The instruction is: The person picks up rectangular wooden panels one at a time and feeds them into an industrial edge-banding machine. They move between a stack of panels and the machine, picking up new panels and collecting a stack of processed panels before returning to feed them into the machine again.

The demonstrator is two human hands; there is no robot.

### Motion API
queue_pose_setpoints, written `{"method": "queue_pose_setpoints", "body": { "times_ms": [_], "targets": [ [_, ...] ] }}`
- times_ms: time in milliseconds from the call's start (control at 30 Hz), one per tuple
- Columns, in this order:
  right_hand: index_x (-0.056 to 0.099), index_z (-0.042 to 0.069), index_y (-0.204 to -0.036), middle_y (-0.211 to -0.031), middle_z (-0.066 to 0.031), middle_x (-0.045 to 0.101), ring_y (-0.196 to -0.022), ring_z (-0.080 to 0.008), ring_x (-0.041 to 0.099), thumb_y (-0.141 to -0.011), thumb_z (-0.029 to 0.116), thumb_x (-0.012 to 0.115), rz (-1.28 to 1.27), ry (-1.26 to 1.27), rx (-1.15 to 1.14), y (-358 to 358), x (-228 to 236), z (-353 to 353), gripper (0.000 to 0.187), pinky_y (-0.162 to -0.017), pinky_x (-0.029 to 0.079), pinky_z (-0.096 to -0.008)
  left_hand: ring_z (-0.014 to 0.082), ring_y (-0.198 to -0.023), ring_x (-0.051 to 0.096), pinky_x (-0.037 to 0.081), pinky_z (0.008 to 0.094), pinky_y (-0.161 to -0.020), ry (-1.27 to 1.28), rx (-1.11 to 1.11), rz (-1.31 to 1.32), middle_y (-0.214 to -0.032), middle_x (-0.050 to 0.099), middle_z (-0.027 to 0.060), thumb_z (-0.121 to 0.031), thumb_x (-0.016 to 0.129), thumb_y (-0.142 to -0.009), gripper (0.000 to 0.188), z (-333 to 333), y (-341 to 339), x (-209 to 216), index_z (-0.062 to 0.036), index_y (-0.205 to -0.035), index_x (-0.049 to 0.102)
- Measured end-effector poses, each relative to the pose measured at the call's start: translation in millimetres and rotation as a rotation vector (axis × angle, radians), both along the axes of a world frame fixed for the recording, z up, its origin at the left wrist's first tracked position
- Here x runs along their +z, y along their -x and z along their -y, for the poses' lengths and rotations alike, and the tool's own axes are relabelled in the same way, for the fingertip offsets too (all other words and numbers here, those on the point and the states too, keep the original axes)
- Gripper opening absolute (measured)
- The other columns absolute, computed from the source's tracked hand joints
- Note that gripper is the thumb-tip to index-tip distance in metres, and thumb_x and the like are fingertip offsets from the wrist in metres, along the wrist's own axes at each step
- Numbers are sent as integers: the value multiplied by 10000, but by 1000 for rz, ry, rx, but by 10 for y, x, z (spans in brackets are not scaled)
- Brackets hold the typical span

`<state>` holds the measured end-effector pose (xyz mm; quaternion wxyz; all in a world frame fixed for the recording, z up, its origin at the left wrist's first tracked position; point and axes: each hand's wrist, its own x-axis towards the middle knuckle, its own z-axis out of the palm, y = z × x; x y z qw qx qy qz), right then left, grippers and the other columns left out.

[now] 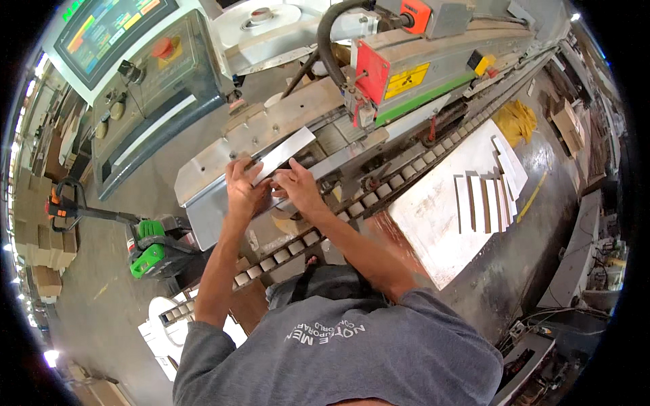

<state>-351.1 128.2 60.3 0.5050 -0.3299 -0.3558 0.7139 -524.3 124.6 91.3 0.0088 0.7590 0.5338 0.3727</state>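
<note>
A narrow white board (pixel 287 153) lies slantwise on the infeed of a large machine, its far end pointing toward the machine's body. My left hand (pixel 244 188) grips its near end, fingers bent over the top. Close by on the right, my right hand (pixel 300 189) has its fingers curled against the board's near long edge; their tips are partly hidden. Beneath the hands runs a grey metal infeed plate (pixel 211 215). Behind the board is a worn metal guide plate (pixel 223 150) with bolts.
A roller track (pixel 369 199) passes below my right forearm. White panels (pixel 433 223) are stacked at the right. A control panel with a screen (pixel 101 40) stands far left, a green-and-black pallet truck (pixel 150 254) below it. The machine's red-ended housing (pixel 372 73) rises ahead.
</note>
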Motion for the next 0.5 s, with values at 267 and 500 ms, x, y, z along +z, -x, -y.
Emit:
{"method": "queue_pose_setpoints", "body": {
  "times_ms": [267, 500],
  "targets": [
    [102, -163, -1491, -1277, -262, 558, -885, -211, 680, -973, 249, 579, 212, -159, 2, 108, -168, -148, 815, -677, 605, -283, 301, -840, 565, 462, 416, -775, -9, 211, -13, -877, 598, 94, -69, 828, -678, 394, 52, 94, -95, -102, -1062, 744],
    [429, -143, -1241, -1164, -224, 600, -816, -171, 662, -938, 244, 599, 233, -151, -60, 108, 2, -150, 520, -658, 603, -291, 308, -781, 570, 468, 415, -751, -75, 133, 50, -824, 615, 104, -31, 794, -704, 357, -9, 98, -149, -66, -1055, 738]
  ]
}}
